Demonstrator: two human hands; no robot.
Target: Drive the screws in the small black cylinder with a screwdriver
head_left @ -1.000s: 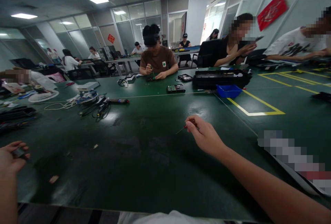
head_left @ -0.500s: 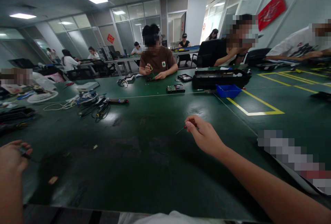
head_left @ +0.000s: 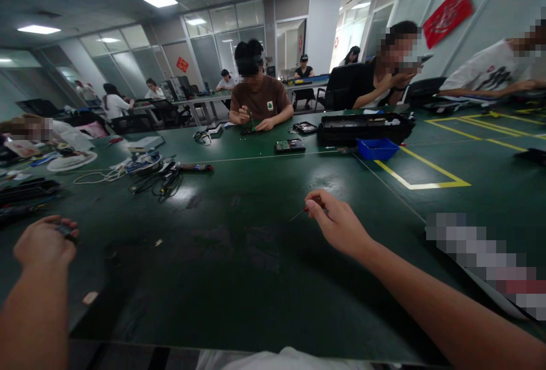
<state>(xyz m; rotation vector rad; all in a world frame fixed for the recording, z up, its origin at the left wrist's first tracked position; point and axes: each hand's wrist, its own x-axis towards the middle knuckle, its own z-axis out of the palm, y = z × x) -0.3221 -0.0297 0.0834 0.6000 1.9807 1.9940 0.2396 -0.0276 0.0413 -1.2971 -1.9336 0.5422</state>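
Note:
My right hand (head_left: pixel 335 219) is closed around the handle of a thin screwdriver (head_left: pixel 298 214), held over the middle of the green table (head_left: pixel 205 296). The red of its handle shows at my fingertips, and its slim shaft points left and down. Over the table's left side, my left hand (head_left: pixel 45 242) is closed on a small dark part (head_left: pixel 67 231). Fingers cover much of that part, so its kind is unclear. Two pale scraps lie on the table, a small scrap (head_left: pixel 158 242) and a larger scrap (head_left: pixel 90 297), both to the right of my left hand.
Tangled cables (head_left: pixel 164 179) lie beside a dark stick-shaped tool (head_left: pixel 196 167). Farther off are a hard drive (head_left: pixel 290 146), a blue bin (head_left: pixel 377 149) and a long black case (head_left: pixel 362 129). Across the table, a person in a brown shirt (head_left: pixel 261 99) works. Yellow tape (head_left: pixel 439 186) marks the right side.
My left hand has come in from the left edge, moving right and slightly up with the small dark part. My right hand and the screwdriver stay almost still.

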